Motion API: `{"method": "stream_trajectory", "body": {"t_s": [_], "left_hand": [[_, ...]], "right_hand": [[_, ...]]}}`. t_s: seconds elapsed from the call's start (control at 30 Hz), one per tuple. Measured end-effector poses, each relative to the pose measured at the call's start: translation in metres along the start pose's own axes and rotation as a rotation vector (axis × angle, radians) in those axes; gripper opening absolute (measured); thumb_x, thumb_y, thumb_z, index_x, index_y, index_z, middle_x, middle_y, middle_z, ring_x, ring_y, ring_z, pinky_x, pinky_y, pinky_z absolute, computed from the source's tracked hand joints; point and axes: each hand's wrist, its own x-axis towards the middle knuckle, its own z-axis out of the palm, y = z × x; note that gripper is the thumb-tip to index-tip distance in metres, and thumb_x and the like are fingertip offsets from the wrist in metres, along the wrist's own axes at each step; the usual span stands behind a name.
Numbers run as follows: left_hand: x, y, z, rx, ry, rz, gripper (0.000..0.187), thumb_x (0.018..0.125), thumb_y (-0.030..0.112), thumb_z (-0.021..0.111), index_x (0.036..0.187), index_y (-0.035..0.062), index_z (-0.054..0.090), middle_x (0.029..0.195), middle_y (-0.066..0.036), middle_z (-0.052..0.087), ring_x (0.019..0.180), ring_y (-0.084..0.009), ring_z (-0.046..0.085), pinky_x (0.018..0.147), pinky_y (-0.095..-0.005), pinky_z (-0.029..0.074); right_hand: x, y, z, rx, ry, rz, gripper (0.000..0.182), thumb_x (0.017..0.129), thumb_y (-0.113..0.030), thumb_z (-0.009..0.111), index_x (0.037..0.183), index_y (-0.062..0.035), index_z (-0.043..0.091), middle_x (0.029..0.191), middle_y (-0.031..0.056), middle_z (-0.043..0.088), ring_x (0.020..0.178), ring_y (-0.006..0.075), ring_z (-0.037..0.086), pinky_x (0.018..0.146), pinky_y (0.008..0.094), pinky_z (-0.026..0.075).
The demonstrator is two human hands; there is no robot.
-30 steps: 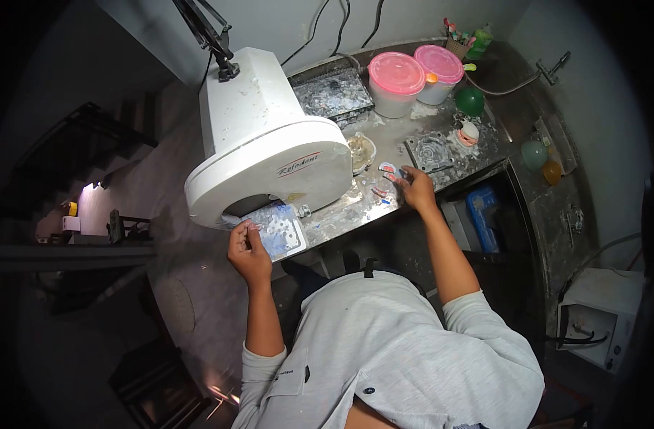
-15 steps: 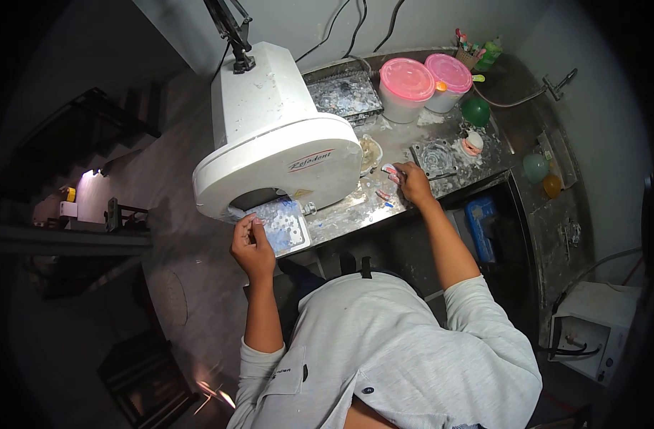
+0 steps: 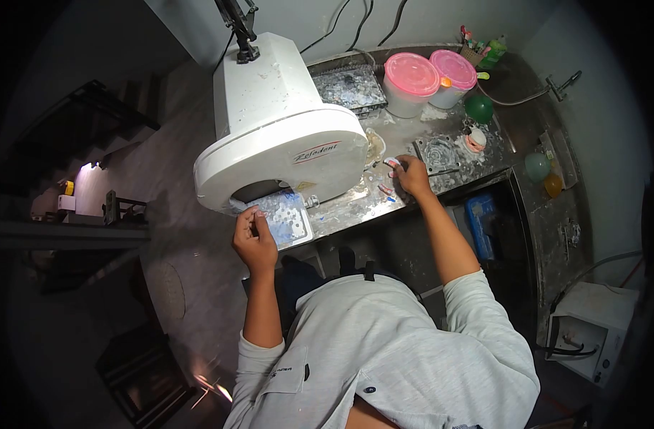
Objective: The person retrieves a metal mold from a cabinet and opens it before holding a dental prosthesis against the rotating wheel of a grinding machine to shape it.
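Note:
A white bench model trimmer (image 3: 280,161) has its perforated work plate (image 3: 288,227) in front of a dark opening. My left hand (image 3: 255,239) is at the left edge of that plate, fingers curled together; whether anything is in them I cannot make out. My right hand (image 3: 413,176) pinches a small pink-and-white denture-like piece (image 3: 393,164) above the metal counter (image 3: 345,219). Below it lie small pink scraps (image 3: 385,189) and a tiny blue bit (image 3: 390,199). A pale, horseshoe-shaped cast (image 3: 375,146) rests between the trimmer and my right hand.
Two tubs with pink lids (image 3: 411,74) stand at the back, beside a plaster-stained tray (image 3: 350,89). Right of my right hand are a crusted square plate (image 3: 438,153) and a pink-and-white dental model (image 3: 475,140). Green bowl (image 3: 478,109) and sink tap (image 3: 561,87) lie farther right.
The view has shifted slightly. My right hand has turned the pink-and-white piece a little and still grips it. My left hand stays beside the work plate.

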Motion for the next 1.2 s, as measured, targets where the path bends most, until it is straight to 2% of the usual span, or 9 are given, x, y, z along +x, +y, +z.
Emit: {"method": "stream_trajectory", "body": {"t_s": [0.1,0.17,0.27,0.5,0.67,0.83,0.97,1.1,1.2], "left_hand": [[0.000,0.001,-0.001,-0.028,-0.012,0.009,0.014,0.100,0.003,0.062,0.109,-0.0048,0.068,0.089,-0.006,0.071,0.076,-0.0072,0.061,0.068,-0.0238,0.050],[0.000,0.002,-0.001,-0.020,-0.032,0.014,0.013,0.100,0.004,0.062,0.109,-0.0045,0.068,0.087,-0.005,0.071,0.074,-0.0068,0.060,0.066,-0.0236,0.049],[0.000,0.006,-0.004,0.017,-0.096,0.009,0.013,0.100,0.004,0.063,0.109,-0.0043,0.068,0.086,-0.003,0.069,0.074,-0.0058,0.059,0.066,-0.0229,0.048],[-0.001,-0.003,-0.006,-0.071,-0.171,0.038,0.013,0.099,0.003,0.065,0.110,-0.0031,0.069,0.089,-0.002,0.068,0.075,-0.0052,0.058,0.065,-0.0217,0.047],[0.001,0.016,-0.019,-0.154,-0.293,0.116,0.017,0.095,0.007,0.069,0.108,-0.0003,0.075,0.088,-0.005,0.072,0.072,-0.0091,0.061,0.065,-0.0237,0.047],[0.006,0.015,-0.023,-0.214,-0.343,0.070,0.019,0.092,0.011,0.073,0.109,0.0011,0.075,0.083,-0.005,0.072,0.064,-0.0074,0.059,0.057,-0.0237,0.042],[0.009,0.003,-0.032,-0.282,-0.379,-0.122,0.026,0.097,0.011,0.072,0.118,-0.0040,0.071,0.099,-0.012,0.075,0.091,-0.0150,0.071,0.079,-0.0291,0.056],[0.014,-0.010,-0.041,-0.291,-0.387,-0.082,0.020,0.098,0.005,0.070,0.114,-0.0054,0.066,0.104,-0.013,0.074,0.091,-0.0170,0.072,0.080,-0.0292,0.057],[0.019,-0.014,-0.047,-0.220,-0.431,-0.048,0.018,0.098,0.004,0.069,0.113,-0.0051,0.066,0.104,-0.014,0.075,0.089,-0.0177,0.073,0.080,-0.0284,0.058]], "right_hand": [[-0.001,-0.006,-0.008,0.148,0.110,0.123,0.023,0.091,-0.013,0.072,0.111,-0.0009,0.075,0.088,0.0129,0.074,0.079,0.0247,0.071,0.076,0.0373,0.056],[-0.007,-0.010,-0.018,0.245,0.180,0.045,0.020,0.096,-0.015,0.069,0.109,-0.0013,0.075,0.083,0.0056,0.072,0.071,0.0135,0.064,0.066,0.0315,0.052],[-0.042,-0.062,-0.066,0.775,-0.059,0.339,0.019,0.102,-0.015,0.064,0.111,-0.0016,0.074,0.078,-0.0015,0.065,0.059,0.0050,0.050,0.050,0.0210,0.040],[-0.144,-0.163,-0.077,1.294,-0.594,0.409,0.029,0.103,-0.016,0.061,0.122,0.0047,0.066,0.100,0.0091,0.071,0.073,0.0071,0.057,0.051,0.0201,0.046],[-0.155,-0.234,-0.041,1.145,-0.701,0.377,0.030,0.103,-0.023,0.064,0.119,0.0016,0.070,0.087,0.0042,0.067,0.067,0.0065,0.053,0.050,0.0208,0.042],[-0.152,-0.280,-0.001,0.765,-0.502,0.209,0.025,0.102,-0.023,0.067,0.114,-0.0013,0.072,0.074,-0.0040,0.058,0.057,0.0042,0.049,0.051,0.0210,0.040],[-0.154,-0.288,0.024,0.639,-0.390,0.057,0.029,0.102,-0.025,0.068,0.118,-0.0014,0.070,0.081,-0.0001,0.065,0.067,0.0070,0.056,0.058,0.0247,0.048],[-0.158,-0.291,0.042,0.489,-0.306,-0.105,0.032,0.096,-0.016,0.073,0.120,0.0035,0.068,0.110,0.0181,0.074,0.101,0.0260,0.073,0.088,0.0372,0.058],[-0.159,-0.292,0.055,0.382,-0.207,-0.227,0.026,0.088,-0.010,0.076,0.111,0.0020,0.071,0.108,0.0208,0.073,0.096,0.0366,0.072,0.085,0.0419,0.057]]}}
